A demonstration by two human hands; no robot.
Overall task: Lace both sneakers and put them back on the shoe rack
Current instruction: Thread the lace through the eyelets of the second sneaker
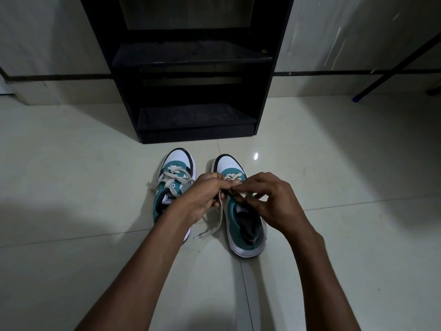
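Observation:
Two white, teal and black sneakers stand side by side on the floor, toes toward the rack. The left sneaker (175, 170) has its cream lace threaded and loosely crossed. Over the right sneaker (241, 225), my left hand (205, 197) and my right hand (272, 199) meet above the eyelets, both pinching its cream lace (220, 211). One lace end trails from my left hand down to the floor between the shoes. My hands hide most of the right shoe's lacing.
A black shoe rack (191, 115) with bare shelves stands just beyond the shoes against the wall. A dark pole with a blue tip (358, 97) leans at the far right. Pale glossy floor tiles (71, 175) spread all around.

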